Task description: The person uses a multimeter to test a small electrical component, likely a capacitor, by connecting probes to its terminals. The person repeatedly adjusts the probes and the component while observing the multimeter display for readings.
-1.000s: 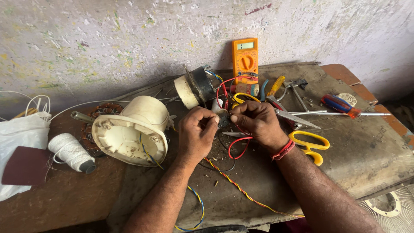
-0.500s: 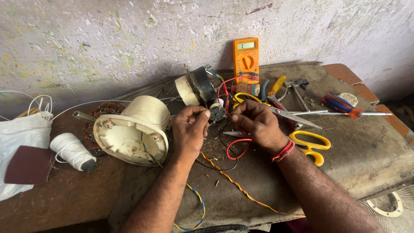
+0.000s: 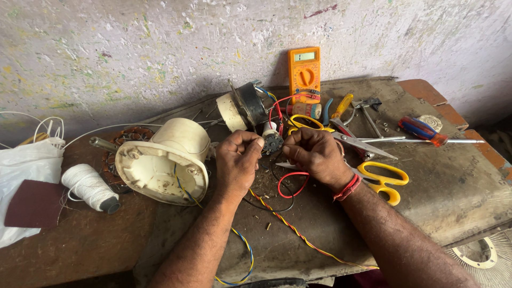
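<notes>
Our left hand (image 3: 238, 160) & right hand (image 3: 314, 157) meet mid-bench, both pinching at a small black switch part (image 3: 272, 142) w/ wires. Left fingers steady it; the right seems to grip a wire end at its edge, tho fingertips hide that. Red wire (image 3: 292, 184) loops under the right wrist. Cream motor housing (image 3: 162, 162) lies open-side up just left. Yellow scissors (image 3: 381, 178) right, orange multimeter (image 3: 304, 72) props against the wall, within reach.
</notes>
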